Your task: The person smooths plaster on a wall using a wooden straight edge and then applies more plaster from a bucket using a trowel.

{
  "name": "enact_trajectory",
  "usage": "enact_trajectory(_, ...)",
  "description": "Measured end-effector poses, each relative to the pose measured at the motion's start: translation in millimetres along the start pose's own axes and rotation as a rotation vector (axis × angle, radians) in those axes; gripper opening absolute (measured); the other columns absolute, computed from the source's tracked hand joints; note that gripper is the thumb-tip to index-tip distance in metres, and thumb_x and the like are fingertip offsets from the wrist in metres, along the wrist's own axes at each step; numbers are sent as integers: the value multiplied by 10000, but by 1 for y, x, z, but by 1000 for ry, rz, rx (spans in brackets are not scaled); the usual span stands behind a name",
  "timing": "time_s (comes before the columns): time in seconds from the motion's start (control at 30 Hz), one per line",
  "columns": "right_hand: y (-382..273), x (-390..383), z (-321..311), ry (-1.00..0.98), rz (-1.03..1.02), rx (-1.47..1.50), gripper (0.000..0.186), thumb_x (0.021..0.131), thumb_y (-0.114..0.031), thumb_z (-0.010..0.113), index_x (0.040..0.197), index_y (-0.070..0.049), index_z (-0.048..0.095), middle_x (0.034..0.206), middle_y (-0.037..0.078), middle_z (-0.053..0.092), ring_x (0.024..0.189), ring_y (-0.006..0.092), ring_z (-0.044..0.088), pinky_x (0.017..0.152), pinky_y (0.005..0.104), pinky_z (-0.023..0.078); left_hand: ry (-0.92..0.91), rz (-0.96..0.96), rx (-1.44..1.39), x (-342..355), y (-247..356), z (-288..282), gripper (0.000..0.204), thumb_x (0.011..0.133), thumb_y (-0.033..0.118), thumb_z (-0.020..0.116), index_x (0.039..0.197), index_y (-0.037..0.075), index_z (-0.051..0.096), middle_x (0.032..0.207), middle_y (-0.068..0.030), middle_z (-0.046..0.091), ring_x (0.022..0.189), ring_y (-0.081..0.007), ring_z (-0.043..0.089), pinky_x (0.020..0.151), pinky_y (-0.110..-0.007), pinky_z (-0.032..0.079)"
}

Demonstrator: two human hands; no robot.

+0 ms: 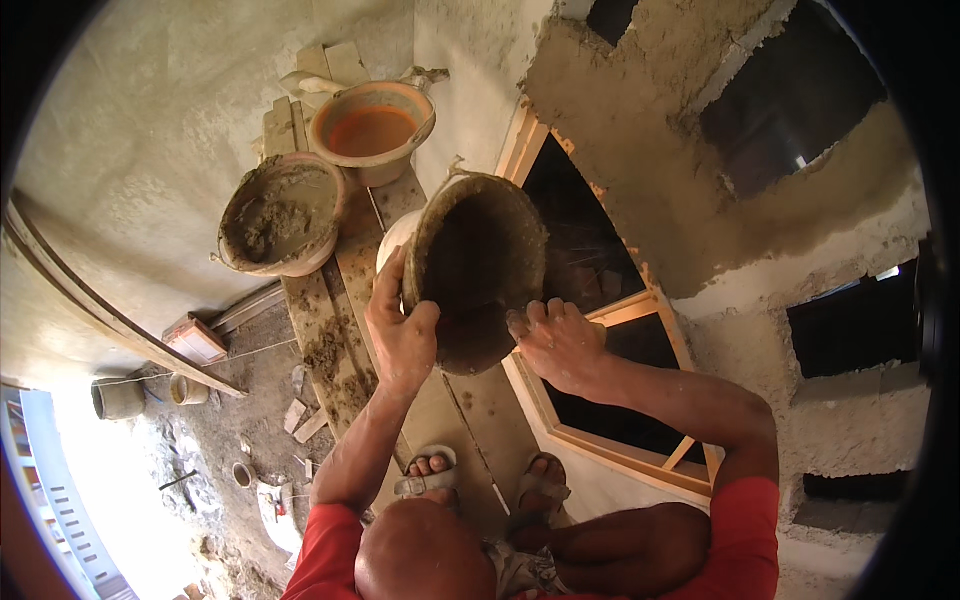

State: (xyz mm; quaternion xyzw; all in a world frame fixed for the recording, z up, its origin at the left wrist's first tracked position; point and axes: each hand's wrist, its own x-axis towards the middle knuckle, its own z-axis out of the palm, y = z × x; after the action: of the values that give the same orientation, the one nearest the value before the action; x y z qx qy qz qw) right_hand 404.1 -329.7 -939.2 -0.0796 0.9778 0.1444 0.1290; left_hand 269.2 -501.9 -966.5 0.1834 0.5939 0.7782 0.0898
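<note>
A mortar-crusted bucket (478, 240) is tilted in front of me, its dark mouth facing me. My left hand (400, 335) grips its left side, with the thumb at the rim and the fingers wrapped round the outside. At the lower right of the rim, my right hand (557, 345) has its fingers curled over the edge. The inside is in shadow, so what it contains is hard to make out. Beyond my left hand stands a basin of wet mortar (330, 235). Behind that sits a bowl of orange-brown water (405, 152).
My sandalled feet stand on raised planks (490, 405) smeared with mortar. To the right are a wooden window frame (625, 308) and a partly plastered wall (640, 180) with openings. Below on the left, the ground (225, 425) holds buckets and scraps. A long curved-looking pole (110, 305) leans there.
</note>
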Motion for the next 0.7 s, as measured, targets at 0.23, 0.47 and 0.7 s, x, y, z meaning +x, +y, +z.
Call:
enact_trajectory(0.23,6,35,-11,381,257,-238,301,791,-144,636,1056,-4,665,844,127,610,749,225,614,614,326,484,23,81,278,-14,0,28,723,663,-25,487,1384,-18,545,1457,-282,447,1425,-398,364,1162,-449,314)
enact_trajectory(0.47,-16,12,5,-49,135,-20,489,808,-161,616,1270,0,602,903,138,623,841,264,617,706,368,501,-3,241,380,-21,0,27,729,677,-29,485,1404,-16,532,1455,-260,470,1416,-367,401,1158,-429,324)
enact_trajectory(0.7,42,-1,-65,261,274,-143,449,835,-137,621,1272,-36,611,930,125,609,852,259,606,682,337,508,-27,231,274,-2,10,16,770,650,-27,491,1415,43,549,1463,-282,454,1418,-385,407,1147,-438,346)
